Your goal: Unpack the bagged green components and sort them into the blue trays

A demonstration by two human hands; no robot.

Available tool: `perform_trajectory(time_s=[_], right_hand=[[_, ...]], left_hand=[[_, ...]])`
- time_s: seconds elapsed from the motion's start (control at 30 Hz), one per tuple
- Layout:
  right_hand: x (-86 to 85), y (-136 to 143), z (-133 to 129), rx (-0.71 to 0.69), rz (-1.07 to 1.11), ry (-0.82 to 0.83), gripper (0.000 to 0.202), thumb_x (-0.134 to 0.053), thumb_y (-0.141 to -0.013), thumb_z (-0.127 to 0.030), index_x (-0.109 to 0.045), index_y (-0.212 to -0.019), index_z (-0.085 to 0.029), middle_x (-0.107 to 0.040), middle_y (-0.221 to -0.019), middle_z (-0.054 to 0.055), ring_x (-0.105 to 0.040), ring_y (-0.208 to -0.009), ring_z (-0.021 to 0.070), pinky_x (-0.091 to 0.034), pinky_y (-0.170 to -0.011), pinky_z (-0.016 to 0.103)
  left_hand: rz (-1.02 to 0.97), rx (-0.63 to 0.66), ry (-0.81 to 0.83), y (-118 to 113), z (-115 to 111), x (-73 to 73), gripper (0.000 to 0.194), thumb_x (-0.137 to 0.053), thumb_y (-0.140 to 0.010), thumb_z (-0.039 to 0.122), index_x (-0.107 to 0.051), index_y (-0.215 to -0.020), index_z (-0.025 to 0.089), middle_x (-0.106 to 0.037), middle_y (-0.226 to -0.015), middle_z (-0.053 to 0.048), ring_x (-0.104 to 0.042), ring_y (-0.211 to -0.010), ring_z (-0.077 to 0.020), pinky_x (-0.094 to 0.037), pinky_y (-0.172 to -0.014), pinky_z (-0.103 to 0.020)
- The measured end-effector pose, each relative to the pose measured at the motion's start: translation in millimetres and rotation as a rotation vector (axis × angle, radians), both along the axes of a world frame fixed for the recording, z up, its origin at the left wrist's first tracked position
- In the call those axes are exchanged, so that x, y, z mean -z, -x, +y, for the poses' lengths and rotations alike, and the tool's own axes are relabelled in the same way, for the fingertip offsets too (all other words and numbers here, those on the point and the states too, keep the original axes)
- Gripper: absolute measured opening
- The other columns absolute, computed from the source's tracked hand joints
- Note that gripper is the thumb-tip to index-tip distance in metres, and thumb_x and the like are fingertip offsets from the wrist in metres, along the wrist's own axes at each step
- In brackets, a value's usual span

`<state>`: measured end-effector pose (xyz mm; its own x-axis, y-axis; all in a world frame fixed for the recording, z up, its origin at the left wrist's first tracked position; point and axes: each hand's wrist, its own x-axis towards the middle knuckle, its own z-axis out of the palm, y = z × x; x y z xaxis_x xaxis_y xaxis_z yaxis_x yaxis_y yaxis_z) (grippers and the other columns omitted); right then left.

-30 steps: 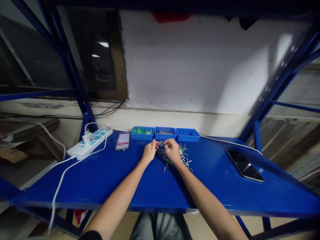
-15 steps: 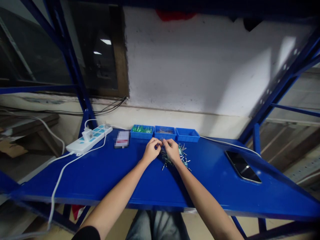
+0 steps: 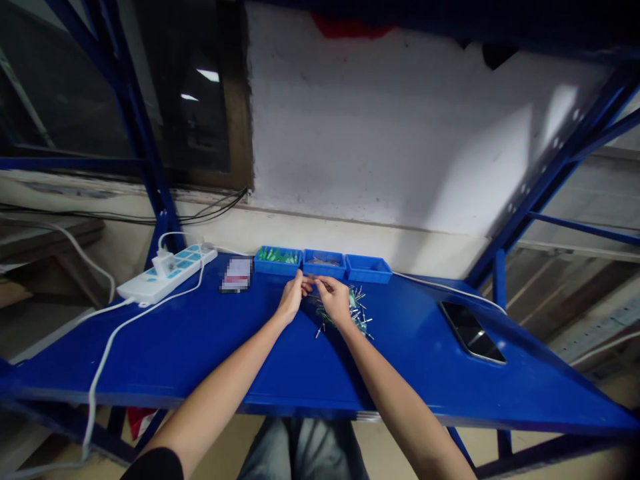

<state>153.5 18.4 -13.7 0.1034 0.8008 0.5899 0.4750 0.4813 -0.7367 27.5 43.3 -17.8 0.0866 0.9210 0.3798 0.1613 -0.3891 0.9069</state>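
My left hand [image 3: 292, 296] and my right hand [image 3: 334, 299] meet fingertip to fingertip over the blue table. Both are closed in a pinch, and whatever sits between the fingers is too small to make out. Beside and partly behind my right hand lies a loose pile of small metal-shafted pieces with green parts [image 3: 358, 312]. Just beyond the hands stand three blue bins in a row: the left bin [image 3: 278, 269] holds green pieces, the middle bin [image 3: 325, 270] holds thin small pieces, and the right bin [image 3: 369, 269] shows nothing inside.
A white power strip [image 3: 167, 275] with a plugged-in adapter lies at the left, its white cable [image 3: 107, 347] crossing the table's left side. A blurred-out card or packet [image 3: 237, 275] lies near the left bin. At the right rests a black phone [image 3: 473, 332]. Blue frame posts flank the table.
The view has shifted slightly, so everything sits a little further left. My left hand has turned more upright and its fingers have straightened somewhat; the hands still meet at the fingertips.
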Motion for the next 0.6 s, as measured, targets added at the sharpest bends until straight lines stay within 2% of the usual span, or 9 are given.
perform_trajectory(time_s=[0.03,0.1,0.23,0.33,0.43,0.5,0.6], right_hand=[[-0.3,0.3,-0.5,-0.01,-0.012,-0.005,0.023,-0.05,-0.082,-0.029,-0.07,-0.09,-0.021,-0.069,-0.086,0.006,-0.063,-0.074,0.0177,-0.049,-0.07,0.028],[-0.4,1.1,-0.9,-0.026,-0.036,-0.012,0.023,-0.049,-0.081,-0.023,-0.07,-0.09,-0.022,-0.068,-0.087,0.005,-0.062,-0.077,0.0177,-0.048,-0.072,0.028],[0.4,2.0,0.4,-0.034,-0.064,-0.004,0.026,-0.048,-0.076,-0.015,-0.07,-0.088,-0.022,-0.064,-0.088,0.005,-0.059,-0.084,0.0183,-0.046,-0.08,0.03],[0.2,0.6,1.2,0.009,-0.04,0.015,0.02,-0.049,-0.08,-0.023,-0.069,-0.081,-0.02,-0.06,-0.092,0.007,-0.057,-0.089,0.0194,-0.043,-0.085,0.032],[-0.7,-2.2,1.7,0.068,0.014,0.048,0.035,-0.043,-0.085,-0.038,-0.066,-0.069,-0.018,-0.058,-0.086,0.007,-0.055,-0.083,0.0186,-0.041,-0.083,0.031],[-0.7,-4.0,2.8,0.083,0.055,0.076,0.042,-0.041,-0.086,-0.043,-0.063,-0.061,-0.018,-0.057,-0.073,0.004,-0.054,-0.073,0.017,-0.042,-0.076,0.029],[1.1,-5.0,5.7,0.058,0.122,0.118,0.041,-0.043,-0.083,-0.045,-0.06,-0.059,-0.017,-0.055,-0.058,0.0,-0.052,-0.059,0.0149,-0.042,-0.06,0.025]], left_hand=[[-0.03,-0.004,0.032,0.0,1.0,0.1,0.058,-0.02,-0.09,0.047,-0.065,-0.075,0.013,-0.061,-0.06,-0.005,-0.053,-0.051,-0.0126,-0.038,-0.047,-0.022],[-0.071,-0.017,0.059,0.1,2.9,1.0,0.051,-0.031,-0.086,0.051,-0.064,-0.077,0.013,-0.062,-0.061,-0.004,-0.054,-0.051,-0.0123,-0.038,-0.047,-0.022],[-0.053,-0.052,-0.032,1.0,4.6,3.2,0.027,-0.054,-0.076,0.039,-0.063,-0.084,0.015,-0.065,-0.073,-0.004,-0.057,-0.062,-0.0135,-0.044,-0.059,-0.023],[0.015,-0.078,-0.131,1.8,1.3,1.3,0.016,-0.055,-0.076,0.028,-0.063,-0.085,0.017,-0.064,-0.08,-0.003,-0.055,-0.064,-0.0131,-0.044,-0.064,-0.024],[0.1,-0.06,-0.222,1.3,-5.3,-3.6,0.012,-0.054,-0.076,0.02,-0.065,-0.082,0.02,-0.063,-0.083,-0.003,-0.053,-0.07,-0.0144,-0.043,-0.073,-0.027],[0.172,-0.033,-0.287,0.3,-9.6,-6.6,0.014,-0.054,-0.077,0.016,-0.066,-0.08,0.022,-0.062,-0.083,-0.003,-0.053,-0.078,-0.0167,-0.041,-0.081,-0.029],[0.339,-0.031,-0.418,-1.8,-13.5,-8.8,0.017,-0.051,-0.079,0.015,-0.067,-0.081,0.022,-0.062,-0.084,-0.004,-0.052,-0.086,-0.0199,-0.039,-0.088,-0.034]])
